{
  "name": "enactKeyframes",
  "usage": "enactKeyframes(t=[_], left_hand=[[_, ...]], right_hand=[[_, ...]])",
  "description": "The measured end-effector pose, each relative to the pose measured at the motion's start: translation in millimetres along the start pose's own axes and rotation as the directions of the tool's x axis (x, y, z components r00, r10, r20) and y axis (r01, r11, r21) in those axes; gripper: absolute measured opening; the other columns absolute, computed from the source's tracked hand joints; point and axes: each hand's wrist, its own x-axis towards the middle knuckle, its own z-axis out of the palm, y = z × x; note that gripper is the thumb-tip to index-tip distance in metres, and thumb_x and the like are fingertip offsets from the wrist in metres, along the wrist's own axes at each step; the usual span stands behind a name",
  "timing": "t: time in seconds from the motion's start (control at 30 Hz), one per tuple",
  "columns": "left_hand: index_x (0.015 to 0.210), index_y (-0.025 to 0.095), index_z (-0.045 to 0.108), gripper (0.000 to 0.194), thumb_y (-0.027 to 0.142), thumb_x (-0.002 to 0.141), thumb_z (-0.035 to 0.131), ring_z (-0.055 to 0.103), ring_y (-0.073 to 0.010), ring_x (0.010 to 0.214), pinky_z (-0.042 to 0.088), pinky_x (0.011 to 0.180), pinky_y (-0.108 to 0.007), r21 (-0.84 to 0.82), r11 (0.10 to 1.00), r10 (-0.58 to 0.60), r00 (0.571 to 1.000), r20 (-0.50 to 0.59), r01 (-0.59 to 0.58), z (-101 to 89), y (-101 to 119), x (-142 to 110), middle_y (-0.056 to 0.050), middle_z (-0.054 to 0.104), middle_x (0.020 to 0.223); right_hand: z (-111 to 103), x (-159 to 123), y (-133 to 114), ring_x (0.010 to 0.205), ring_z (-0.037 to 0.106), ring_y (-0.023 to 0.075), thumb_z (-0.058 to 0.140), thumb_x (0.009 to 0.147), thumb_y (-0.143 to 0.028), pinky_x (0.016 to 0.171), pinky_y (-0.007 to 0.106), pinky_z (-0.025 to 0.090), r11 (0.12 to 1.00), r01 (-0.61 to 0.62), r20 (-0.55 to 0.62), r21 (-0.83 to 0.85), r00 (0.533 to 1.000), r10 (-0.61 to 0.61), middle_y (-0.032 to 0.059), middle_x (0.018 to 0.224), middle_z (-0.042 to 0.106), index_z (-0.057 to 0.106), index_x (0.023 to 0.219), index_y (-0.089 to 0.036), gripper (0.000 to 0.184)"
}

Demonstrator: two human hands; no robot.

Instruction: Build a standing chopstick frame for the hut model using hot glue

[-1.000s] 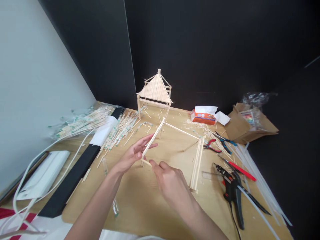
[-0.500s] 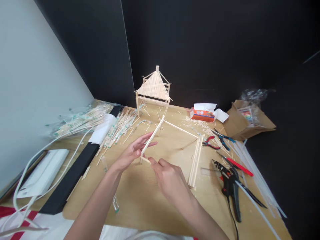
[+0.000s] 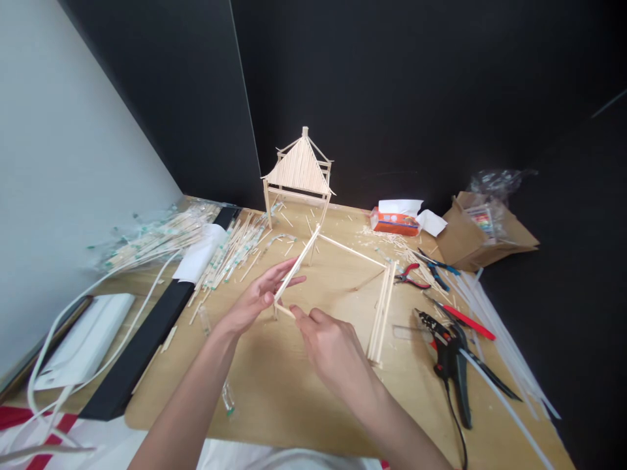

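Head view: left hand (image 3: 255, 299), fingers apart around one wooden frame (image 3: 304, 250); right hand (image 3: 330, 346), fingers clamped on one stick (image 3: 285, 311).

Left hand (image 3: 255, 300) with fingers outstretched and apart, right hand (image 3: 329, 343) in a curled pinch

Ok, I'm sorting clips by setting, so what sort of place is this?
Probably a craft or model-making workbench: a roofed stick model stands at the back, a stick frame is being held in front of it, and what looks like a glue gun lies on the right.
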Motion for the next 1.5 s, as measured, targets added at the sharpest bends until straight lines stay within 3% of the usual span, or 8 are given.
enactKeyframes(t=[0.27, 0.67, 0.87, 0.97, 1.1, 1.33, 1.5], left_hand=[[0.142, 0.024, 0.041, 0.091, 0.076, 0.069, 0.057, 0.040, -0.0439, 0.131, 0.044, 0.059, -0.024, -0.020, 1.000, -0.009, 1.000, -0.002, 0.008, 1.0, -5, 0, -0.015, 0.033, 0.152], [0.139, 0.026, 0.044, 0.091, 0.079, 0.066, 0.054, 0.042, -0.0418, 0.130, 0.046, 0.064, -0.026, 0.002, 1.000, -0.026, 0.999, -0.034, 0.026, 3.5, -7, -1, -0.015, 0.050, 0.138], [0.138, 0.025, 0.045, 0.093, 0.083, 0.066, 0.045, 0.043, -0.0389, 0.131, 0.039, 0.050, -0.021, -0.042, 0.999, -0.014, 0.997, -0.075, 0.011, 12.6, -14, -6, -0.016, 0.064, 0.115], [0.138, 0.025, 0.044, 0.092, 0.084, 0.068, 0.039, 0.044, -0.0373, 0.130, 0.038, 0.049, -0.021, -0.063, 0.998, -0.017, 0.994, -0.108, 0.010, 16.5, -18, -7, -0.017, 0.062, 0.121], [0.139, 0.025, 0.043, 0.083, 0.079, 0.077, 0.031, 0.046, -0.0347, 0.129, 0.044, 0.055, -0.023, -0.076, 0.996, -0.055, 0.989, -0.138, 0.045, 18.9, -18, -8, -0.017, 0.060, 0.128], [0.138, 0.026, 0.046, 0.059, 0.061, 0.093, 0.030, 0.044, -0.0294, 0.132, 0.047, 0.077, -0.028, -0.075, 0.995, -0.084, 0.979, -0.185, 0.071, 18.3, -18, -12, -0.012, 0.068, 0.115], [0.137, 0.026, 0.049, 0.061, 0.063, 0.089, 0.039, 0.051, -0.0307, 0.125, 0.041, 0.097, -0.038, -0.096, 0.994, -0.066, 0.980, -0.187, 0.048, 10.6, -29, -19, -0.012, 0.061, 0.129]], right_hand=[[0, -1, -2, 0.068, 0.063, 0.0154, 0.041, 0.094, -0.013, 0.054, 0.024, 0.037, 1.000, -0.001, 0.007, 0.000, 1.000, 0.001, 0.0019, 0.082, 0.063, 0.047, 0.134, -0.023, 0.042], [1, -2, -4, 0.066, 0.063, 0.0166, 0.043, 0.092, -0.013, 0.054, 0.026, 0.038, 1.000, -0.011, -0.038, -0.013, 0.999, 0.011, 0.0013, 0.083, 0.064, 0.048, 0.131, -0.023, 0.040], [3, -3, -5, 0.069, 0.063, 0.0168, 0.042, 0.094, -0.013, 0.052, 0.027, 0.035, 1.000, -0.014, -0.060, -0.016, 0.998, 0.013, 0.0004, 0.081, 0.064, 0.050, 0.127, -0.024, 0.036], [3, -2, -4, 0.069, 0.062, 0.0164, 0.041, 0.095, -0.014, 0.053, 0.026, 0.035, 1.000, -0.012, -0.057, -0.011, 0.998, 0.011, 0.0005, 0.081, 0.063, 0.049, 0.126, -0.024, 0.034], [2, -2, -5, 0.069, 0.062, 0.0164, 0.039, 0.096, -0.014, 0.054, 0.026, 0.034, 1.000, -0.009, -0.051, -0.027, 0.999, 0.008, 0.0013, 0.081, 0.063, 0.049, 0.127, -0.023, 0.034], [-2, -1, -7, 0.068, 0.063, 0.0168, 0.042, 0.093, -0.010, 0.053, 0.026, 0.035, 0.998, -0.018, -0.030, -0.055, 0.999, 0.017, 0.0007, 0.080, 0.063, 0.046, 0.134, -0.023, 0.043], [-2, -1, -7, 0.070, 0.064, 0.0168, 0.043, 0.091, -0.010, 0.055, 0.026, 0.036, 0.998, -0.015, -0.028, -0.059, 1.000, 0.013, 0.0020, 0.083, 0.064, 0.047, 0.134, -0.021, 0.044]])
